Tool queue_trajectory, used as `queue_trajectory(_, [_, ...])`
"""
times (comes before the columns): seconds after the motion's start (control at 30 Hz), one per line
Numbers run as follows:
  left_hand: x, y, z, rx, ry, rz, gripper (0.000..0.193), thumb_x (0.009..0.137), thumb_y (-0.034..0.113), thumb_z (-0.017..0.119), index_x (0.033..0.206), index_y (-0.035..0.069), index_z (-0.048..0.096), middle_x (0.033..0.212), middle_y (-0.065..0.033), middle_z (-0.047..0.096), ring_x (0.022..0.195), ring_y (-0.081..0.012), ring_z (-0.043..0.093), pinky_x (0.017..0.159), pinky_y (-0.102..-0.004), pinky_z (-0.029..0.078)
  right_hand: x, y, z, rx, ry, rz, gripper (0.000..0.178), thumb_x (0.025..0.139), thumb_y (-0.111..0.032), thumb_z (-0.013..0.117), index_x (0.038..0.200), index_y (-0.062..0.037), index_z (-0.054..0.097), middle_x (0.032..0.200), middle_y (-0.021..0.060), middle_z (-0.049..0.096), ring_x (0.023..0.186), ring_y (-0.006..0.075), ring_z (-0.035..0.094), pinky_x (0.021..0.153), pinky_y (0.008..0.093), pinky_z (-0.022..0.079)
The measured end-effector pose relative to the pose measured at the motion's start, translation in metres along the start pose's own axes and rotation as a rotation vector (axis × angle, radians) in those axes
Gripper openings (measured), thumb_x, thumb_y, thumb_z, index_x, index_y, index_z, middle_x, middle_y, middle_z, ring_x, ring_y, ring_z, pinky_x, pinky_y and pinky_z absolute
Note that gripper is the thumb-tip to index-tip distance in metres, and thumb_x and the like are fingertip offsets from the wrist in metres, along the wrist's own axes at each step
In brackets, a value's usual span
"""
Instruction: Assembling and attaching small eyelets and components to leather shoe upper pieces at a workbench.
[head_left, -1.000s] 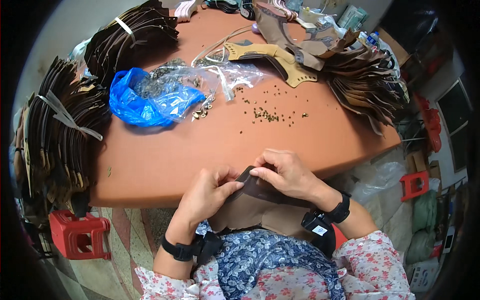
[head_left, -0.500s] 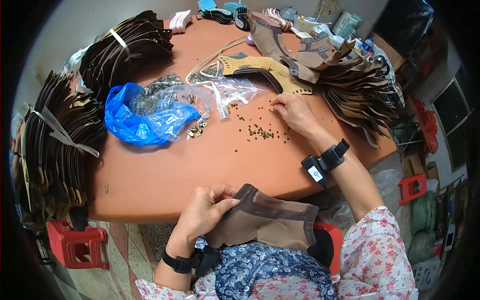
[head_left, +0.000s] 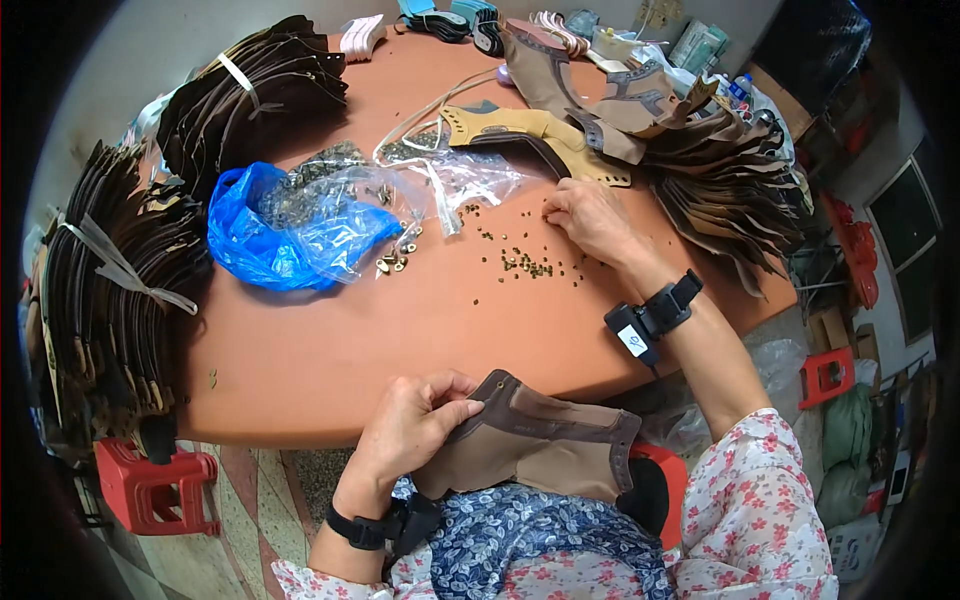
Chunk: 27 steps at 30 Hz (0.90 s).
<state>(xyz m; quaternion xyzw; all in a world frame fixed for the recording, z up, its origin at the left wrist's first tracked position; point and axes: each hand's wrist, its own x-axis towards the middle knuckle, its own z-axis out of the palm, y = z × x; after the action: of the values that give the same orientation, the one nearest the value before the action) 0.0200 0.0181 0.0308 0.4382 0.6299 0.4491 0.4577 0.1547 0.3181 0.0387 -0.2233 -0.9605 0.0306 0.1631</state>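
My left hand (head_left: 408, 425) pinches the upper left corner of a brown shoe upper (head_left: 550, 455), which rests over my lap at the table's front edge. A single small metal eyelet shows near that corner, and a row of holes runs down its right end. Over the table, my right hand (head_left: 600, 228) has thumb and fingertips pressed together just above the tabletop; anything between them is too small to make out. Loose brass-coloured eyelets (head_left: 530, 266) lie scattered to the left of and below its fingers. Beyond the fingertips is a yellow-tan shoe upper (head_left: 530, 125).
A blue plastic bag (head_left: 240, 235) and clear bags of small metal parts (head_left: 330, 185) lie left of the eyelets. Tied stacks of dark uppers (head_left: 120, 270) fill the left side. More brown uppers (head_left: 720, 180) are piled right. Red stools (head_left: 155, 485) stand below the orange-brown table (head_left: 300, 370).
My right hand has shifted very slightly, its fingers still pinched together. The left hand and the brown shoe upper have hardly moved.
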Motion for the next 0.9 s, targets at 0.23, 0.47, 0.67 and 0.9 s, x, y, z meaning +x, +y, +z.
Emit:
queue_trajectory(0.23, [-0.002, 0.002, 0.001, -0.061, 0.003, -0.039, 0.016, 0.083, 0.004, 0.065, 0.098, -0.003, 0.07, 0.075, -0.0065, 0.069, 0.068, -0.0081, 0.062, 0.062, -0.0264, 0.05, 0.003, -0.001, 0.005, -0.138, 0.083, -0.179, 0.008, 0.076, -0.011, 0.068, 0.078, -0.0047, 0.065, 0.084, 0.0076, 0.061, 0.092, 0.0287, 0.055, 0.082, 0.0395, 0.043])
queue_trajectory(0.47, [0.0, -0.001, -0.004, -0.21, -0.055, -0.113, 0.015, 0.086, 0.0, 0.065, 0.1, -0.005, 0.068, 0.083, -0.0015, 0.067, 0.074, -0.0055, 0.06, 0.065, -0.0209, 0.049, -0.045, -0.082, -0.014, 0.378, 0.167, -0.063, 0.011, 0.083, -0.013, 0.063, 0.081, -0.0025, 0.061, 0.084, 0.013, 0.059, 0.085, 0.0321, 0.057, 0.075, 0.0417, 0.045])
queue_trajectory(0.67, [0.006, -0.001, -0.005, -0.223, -0.098, -0.101, 0.017, 0.086, -0.002, 0.064, 0.102, -0.006, 0.067, 0.086, -0.0037, 0.068, 0.075, -0.0065, 0.061, 0.066, -0.0204, 0.049, -0.108, -0.152, -0.013, 0.409, 0.296, -0.239, 0.015, 0.069, -0.001, 0.072, 0.082, -0.0021, 0.063, 0.092, 0.0097, 0.061, 0.099, 0.0299, 0.06, 0.083, 0.039, 0.048])
queue_trajectory(0.9, [0.005, 0.001, -0.002, -0.277, -0.065, -0.081, 0.022, 0.084, -0.005, 0.062, 0.106, -0.007, 0.065, 0.09, -0.0059, 0.068, 0.079, -0.008, 0.062, 0.069, -0.0201, 0.05, -0.115, -0.158, 0.007, 0.277, 0.401, -0.279, 0.014, 0.07, -0.001, 0.069, 0.083, -0.0033, 0.064, 0.093, 0.0078, 0.062, 0.1, 0.0267, 0.06, 0.08, 0.0367, 0.048])
